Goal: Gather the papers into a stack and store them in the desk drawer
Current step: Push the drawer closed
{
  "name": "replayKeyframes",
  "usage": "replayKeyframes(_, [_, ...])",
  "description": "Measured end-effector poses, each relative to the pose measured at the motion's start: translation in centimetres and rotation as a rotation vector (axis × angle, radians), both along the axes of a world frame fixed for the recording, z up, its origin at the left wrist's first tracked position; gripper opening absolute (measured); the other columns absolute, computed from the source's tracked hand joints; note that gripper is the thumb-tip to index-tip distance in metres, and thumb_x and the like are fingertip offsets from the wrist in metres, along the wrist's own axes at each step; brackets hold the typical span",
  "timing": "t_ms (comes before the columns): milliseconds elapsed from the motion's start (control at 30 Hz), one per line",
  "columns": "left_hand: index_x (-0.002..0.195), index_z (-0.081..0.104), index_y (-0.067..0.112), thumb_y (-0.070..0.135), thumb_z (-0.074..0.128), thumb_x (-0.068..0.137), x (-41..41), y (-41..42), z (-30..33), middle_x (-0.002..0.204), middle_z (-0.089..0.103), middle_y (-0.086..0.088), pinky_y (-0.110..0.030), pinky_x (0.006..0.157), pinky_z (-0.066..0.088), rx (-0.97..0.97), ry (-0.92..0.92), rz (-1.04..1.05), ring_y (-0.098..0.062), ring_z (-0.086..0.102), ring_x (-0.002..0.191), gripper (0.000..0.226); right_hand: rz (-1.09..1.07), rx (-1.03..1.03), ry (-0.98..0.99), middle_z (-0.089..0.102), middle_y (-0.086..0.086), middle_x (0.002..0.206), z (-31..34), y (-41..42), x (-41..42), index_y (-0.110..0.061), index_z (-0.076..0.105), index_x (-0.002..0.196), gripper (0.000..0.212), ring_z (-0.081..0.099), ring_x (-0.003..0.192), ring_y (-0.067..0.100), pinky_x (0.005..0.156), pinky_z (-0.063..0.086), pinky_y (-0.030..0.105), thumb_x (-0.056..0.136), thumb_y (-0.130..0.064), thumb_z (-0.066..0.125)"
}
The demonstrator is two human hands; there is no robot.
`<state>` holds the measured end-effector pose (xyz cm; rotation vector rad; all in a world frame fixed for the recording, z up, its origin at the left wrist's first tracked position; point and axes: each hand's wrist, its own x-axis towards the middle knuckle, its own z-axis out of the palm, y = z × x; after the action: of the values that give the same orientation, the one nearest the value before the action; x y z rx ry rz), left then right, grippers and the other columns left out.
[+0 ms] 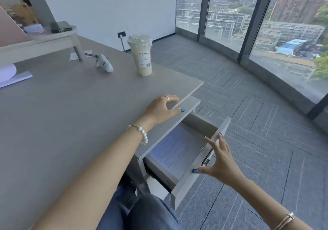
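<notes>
The desk drawer [198,171] stands pulled out below the right edge of the grey desk [71,116]. A stack of printed papers [174,148] lies flat inside it. My right hand [221,160] rests against the outside of the drawer front, fingers spread, thumb on its top edge. My left hand [162,106] lies on the desk's right edge above the drawer, fingers curled over the edge, holding nothing.
An iced drink cup [142,56] with a straw stands near the desk's far right corner. A crumpled white wrapper [104,63] lies beside it. More paper [10,75] lies at the desk's left. A raised shelf [53,34] carries a phone. Carpet and floor-to-ceiling windows are on the right.
</notes>
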<state>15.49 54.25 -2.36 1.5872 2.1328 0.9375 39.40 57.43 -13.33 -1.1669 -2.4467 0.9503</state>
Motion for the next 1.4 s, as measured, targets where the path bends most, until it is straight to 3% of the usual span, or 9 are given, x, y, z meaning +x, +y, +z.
replayKeyframes(300, [0.127,0.055,0.017,0.037,0.067,0.078,-0.3,0.0,0.1,0.140,0.052,0.003,-0.025,0.109,0.033,-0.004,-0.026,0.005,-0.011,0.044,0.131,0.055,-0.003,0.001,0.099,0.003,0.009,0.159,0.1,-0.1,-6.4,-0.028,0.001,0.146,0.131,0.000,0.146,0.022,0.114,0.018,0.045,0.042,-0.069,0.069])
replayKeyframes(433, [0.130,0.052,0.020,0.040,0.066,0.077,-0.3,0.0,0.1,0.141,0.050,0.002,-0.027,0.109,0.033,-0.006,-0.036,0.022,-0.012,0.042,0.132,0.058,-0.006,0.010,0.099,0.014,0.006,0.158,0.2,-0.2,-8.5,-0.022,0.000,0.146,0.132,0.019,0.143,0.027,0.110,0.032,0.048,0.042,-0.069,0.067])
replayKeyframes(633, [0.130,0.052,0.022,0.041,0.065,0.078,-0.4,0.1,0.1,0.142,0.049,0.002,-0.030,0.111,0.032,-0.013,-0.048,0.031,-0.012,0.039,0.134,0.057,-0.054,-0.036,0.113,0.014,0.011,0.157,0.1,-0.1,-11.0,-0.014,-0.009,0.146,0.139,0.024,0.142,0.027,0.108,0.035,0.044,0.046,-0.063,0.075])
replayKeyframes(800, [0.129,0.052,0.022,0.038,0.065,0.079,-0.5,0.1,0.1,0.142,0.050,0.002,-0.027,0.110,0.031,-0.011,-0.064,0.037,-0.011,0.039,0.134,0.055,-0.072,-0.081,0.147,0.024,0.011,0.154,-0.4,0.1,-12.6,-0.008,0.005,0.145,0.131,0.029,0.139,0.025,0.109,0.034,0.042,0.049,-0.055,0.081])
replayKeyframes(900, [0.129,0.053,0.023,0.038,0.065,0.079,-0.5,0.1,0.1,0.141,0.050,0.000,-0.026,0.108,0.031,-0.009,-0.071,0.040,-0.011,0.039,0.134,0.054,-0.071,-0.093,0.225,0.041,0.012,0.140,-0.3,0.1,-12.9,-0.010,0.019,0.141,0.118,0.045,0.124,0.029,0.095,0.042,0.035,0.050,-0.045,0.085])
replayKeyframes(1000, [0.128,0.053,0.024,0.039,0.065,0.079,-0.5,0.2,0.1,0.141,0.050,0.000,-0.025,0.107,0.031,-0.012,-0.077,0.046,-0.011,0.040,0.133,0.053,-0.081,-0.116,0.304,0.051,0.015,0.128,-0.2,-0.1,-12.8,-0.013,0.027,0.135,0.109,0.053,0.112,0.035,0.085,0.047,0.038,0.049,-0.038,0.088])
replayKeyframes(1200, [0.128,0.054,0.026,0.041,0.064,0.079,-0.5,0.2,0.2,0.139,0.052,0.004,-0.026,0.105,0.033,-0.017,-0.076,0.055,-0.010,0.041,0.132,0.052,-0.090,-0.123,0.279,0.051,0.017,0.131,-0.3,-0.2,-12.7,-0.009,0.016,0.142,0.120,0.055,0.111,0.028,0.079,0.043,0.026,0.050,-0.032,0.089])
replayKeyframes(1400, [0.126,0.054,0.027,0.043,0.064,0.077,-0.6,0.5,0.1,0.136,0.055,0.008,-0.026,0.104,0.035,-0.014,-0.066,0.076,-0.008,0.044,0.129,0.052,-0.117,-0.127,0.257,0.053,0.015,0.131,-0.6,-0.2,-13.0,-0.011,0.013,0.144,0.124,0.056,0.111,0.025,0.075,0.040,0.025,0.049,-0.030,0.090])
